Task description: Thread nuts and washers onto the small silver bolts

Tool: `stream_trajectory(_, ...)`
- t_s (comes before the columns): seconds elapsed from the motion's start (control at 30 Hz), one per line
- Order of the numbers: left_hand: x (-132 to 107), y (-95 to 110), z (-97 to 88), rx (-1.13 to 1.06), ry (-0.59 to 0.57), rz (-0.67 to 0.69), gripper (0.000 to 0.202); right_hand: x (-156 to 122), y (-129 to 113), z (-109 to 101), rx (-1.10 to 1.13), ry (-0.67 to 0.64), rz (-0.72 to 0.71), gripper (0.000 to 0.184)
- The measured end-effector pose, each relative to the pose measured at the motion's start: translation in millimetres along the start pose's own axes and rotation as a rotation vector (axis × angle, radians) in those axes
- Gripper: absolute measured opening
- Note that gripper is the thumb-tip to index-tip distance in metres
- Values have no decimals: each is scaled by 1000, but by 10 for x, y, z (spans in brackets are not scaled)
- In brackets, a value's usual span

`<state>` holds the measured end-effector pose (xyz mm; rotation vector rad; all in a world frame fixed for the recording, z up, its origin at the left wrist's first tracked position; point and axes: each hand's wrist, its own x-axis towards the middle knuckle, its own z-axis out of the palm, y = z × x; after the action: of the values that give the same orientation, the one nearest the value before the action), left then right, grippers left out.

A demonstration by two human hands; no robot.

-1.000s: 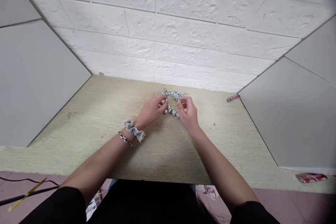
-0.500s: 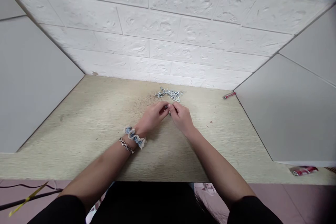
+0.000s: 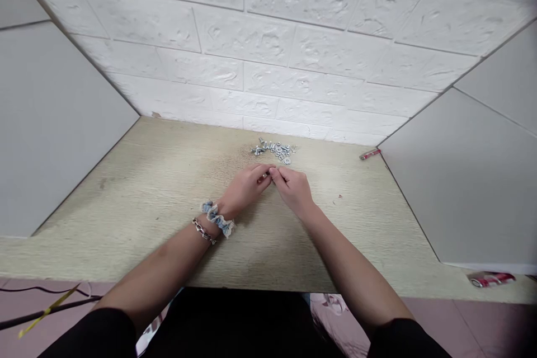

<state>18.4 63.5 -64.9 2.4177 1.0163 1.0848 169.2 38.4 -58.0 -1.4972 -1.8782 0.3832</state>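
My left hand (image 3: 246,184) and my right hand (image 3: 292,187) meet at the fingertips over the pale wood table (image 3: 138,190). A small silver metal fastener (image 3: 264,177) glints between them, mostly hidden by my fingers. Just beyond my hands lies a loose pile of silver bolts, nuts and washers (image 3: 276,150), which neither hand touches. A blue lace-trimmed scrunchie (image 3: 218,219) and a chain bracelet (image 3: 204,231) circle my left wrist.
A white textured brick-pattern wall (image 3: 260,78) rises behind the table, with grey panels (image 3: 54,123) at both sides. A small red-and-white object (image 3: 370,154) lies by the right panel. A crushed red can (image 3: 490,279) lies near the front right. A dark cable (image 3: 50,311) crosses the lower left.
Since a second ago, my hands have drawn back from the pile and come together at the fingertips. Few fasteners now show around them, and the view has shifted slightly.
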Motion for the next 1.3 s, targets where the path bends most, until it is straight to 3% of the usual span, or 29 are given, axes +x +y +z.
stream_trajectory(0.1,-3,9,-15,13,3,-7,21,-1,4,-26,-7,-2,2,45)
stream_trajectory(0.2,-6,17,-26,26,-12,-24,22,-5,-2,-48,32,44,-38,31)
stream_trajectory(0.3,-10,6,-24,33,0,-50,22,-4,-10,-37,26,87,-220,14)
stream_trajectory(0.43,-10,-40,-5,35,47,-70,21,11,-13,19,-32,125,-416,16)
stream_trajectory(0.7,10,-104,11,25,166,-5,21,39,56,57,-29,173,-494,20)
stream_trajectory(1.0,14,-99,22,13,94,27,20,12,62,53,-264,204,-390,26)
stream_trajectory(1.3,25,-91,14,3,93,-55,21,31,57,34,-81,144,-454,21)
